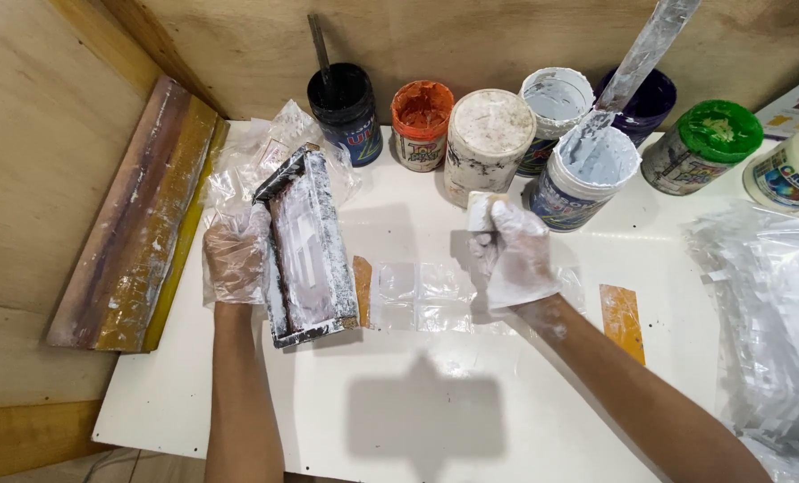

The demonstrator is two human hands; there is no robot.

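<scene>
Head view, left to right: left hand [235, 255], gloved, fingers curled around the frame [305, 246], which it holds tilted up on the table [194, 394]; white paint coats the frame's inside. Right of the frame, the right hand [515, 255], also gloved, pinches a small white block [481, 210]. Behind the frame stand eight paint jars: black [346, 98] with a stick, orange [422, 121], lidded white [489, 143], three open with pale paint or dark, green-lidded [708, 143], white [793, 170].

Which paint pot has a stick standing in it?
The black pot at the left end of the row; a thin dark stick stands in it.
</scene>
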